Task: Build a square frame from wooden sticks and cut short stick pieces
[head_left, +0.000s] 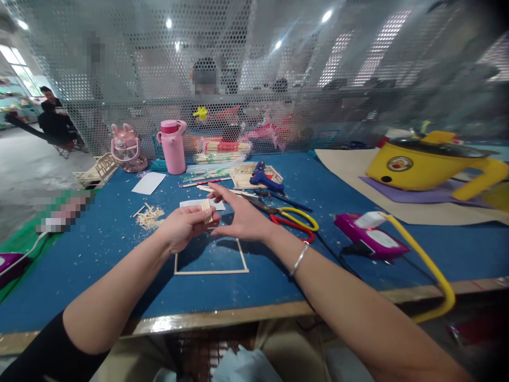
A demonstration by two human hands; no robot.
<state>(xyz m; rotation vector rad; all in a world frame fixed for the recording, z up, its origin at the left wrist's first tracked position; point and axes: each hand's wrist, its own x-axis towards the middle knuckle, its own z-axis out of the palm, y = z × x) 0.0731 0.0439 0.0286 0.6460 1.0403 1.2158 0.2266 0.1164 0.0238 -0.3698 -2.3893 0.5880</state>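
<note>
My left hand (190,223) pinches a small piece made of pale wooden sticks (205,207) laid side by side. Beside it, my right hand (240,215) is open, thumb and fingers spread around the piece without clearly touching it. Under both hands a thin stick frame (210,272) lies on the blue table (119,281); its far side is mostly hidden by the hands. A white paper (186,203) lies just behind the fingers. Near my right wrist rest scissors (296,218) with red and yellow handles.
A blue glue gun (267,179) lies on stick work (240,175) behind my hands. Wood scraps (151,216) are heaped at left. A pink bottle (173,148) stands at the back. At right are a purple power strip (369,237), a yellow cable (427,262) and a yellow pot (417,164).
</note>
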